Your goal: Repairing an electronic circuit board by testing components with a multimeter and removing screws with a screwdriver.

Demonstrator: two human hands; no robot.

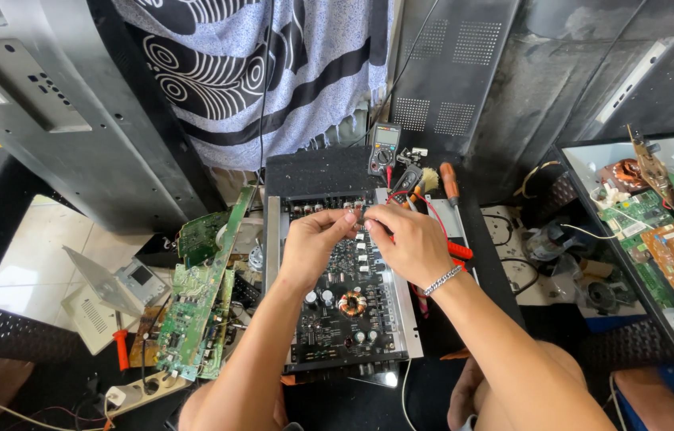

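Head view looks straight down on my two hands, which meet over the far end of an open black circuit board (345, 307) seated in a silver metal chassis (409, 319). My left hand (313, 243) has thumb and forefinger pinched together, and my right hand (409, 239), with a silver bracelet (442, 280) at the wrist, pinches in from the other side; between the two grips sits a small dark part (358, 215), too small to make out, so I cannot tell which grip truly clamps it. Both hands hover just above the row of parts at the board's far edge. Nearer to me on the board lie a copper-wound ring coil (352, 303) and several round capacitors.

Left of the chassis, a stack of green circuit boards (197, 307) leans on edge, and beyond them an orange-handled screwdriver (120, 349) lies near a white power strip (141, 389). Past my fingers stands a multimeter (385, 148) with red and black leads, beside an orange-handled tool (449, 182) and a small brush (429, 179). Far right, a tray (592, 160) holds more green and brown boards. Patterned blue-grey cloth (273, 72) hangs at the back.
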